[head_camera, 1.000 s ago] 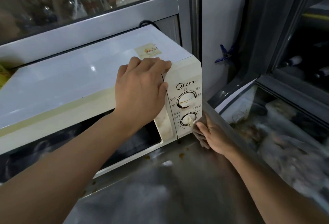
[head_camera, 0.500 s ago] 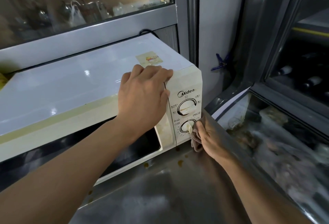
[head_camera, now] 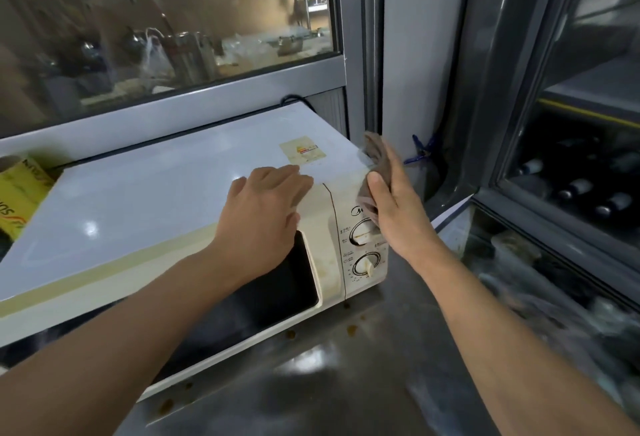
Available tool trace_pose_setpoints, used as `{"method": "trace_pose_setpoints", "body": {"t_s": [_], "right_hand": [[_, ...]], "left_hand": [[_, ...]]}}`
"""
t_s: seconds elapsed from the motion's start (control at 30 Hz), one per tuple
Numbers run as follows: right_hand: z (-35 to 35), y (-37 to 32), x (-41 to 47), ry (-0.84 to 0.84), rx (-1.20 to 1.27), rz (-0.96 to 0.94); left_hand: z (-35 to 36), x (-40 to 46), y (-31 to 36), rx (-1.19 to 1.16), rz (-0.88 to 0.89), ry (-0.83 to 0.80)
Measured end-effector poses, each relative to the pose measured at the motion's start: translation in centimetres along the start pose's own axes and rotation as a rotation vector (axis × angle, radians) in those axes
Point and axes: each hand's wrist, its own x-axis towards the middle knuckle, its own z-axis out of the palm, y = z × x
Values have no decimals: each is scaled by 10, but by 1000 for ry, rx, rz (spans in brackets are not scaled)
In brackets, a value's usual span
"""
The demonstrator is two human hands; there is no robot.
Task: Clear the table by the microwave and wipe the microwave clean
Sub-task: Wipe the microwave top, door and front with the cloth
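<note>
The left hand (head_camera: 266, 207) lies flat on the microwave (head_camera: 145, 200); the right hand (head_camera: 394, 207) apparently pinches a cloth (head_camera: 375, 162) against its corner.

Commercial kitchen — steel counter (head_camera: 346, 383), microwave (head_camera: 156, 200), bottle chiller (head_camera: 588, 176).

One microwave (head_camera: 145, 200) bears two dials (head_camera: 362, 233), a yellowed sticker (head_camera: 303, 153) on top at 12 o'clock. One brown cloth (head_camera: 375, 165), two hands: left (head_camera: 266, 214), right (head_camera: 398, 210). One yellow box (head_camera: 17, 193) at 9 o'clock; at least three bottles (head_camera: 613, 201) at 3 o'clock.
</note>
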Motion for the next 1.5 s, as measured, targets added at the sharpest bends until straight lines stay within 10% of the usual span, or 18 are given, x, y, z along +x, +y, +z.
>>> {"method": "trace_pose_setpoints", "body": {"t_s": [0.33,0.97,1.5], "right_hand": [[60,5,-30,376,-403,-43],[79,8,-33,477,-529,44],[126,26,-64,479,-606,-247]], "left_hand": [[2,-10,-16,-26,-84,-10],[1,-13,-21,-92,-69,-64],[-2,-20,-28,-133,30,-46]]}}
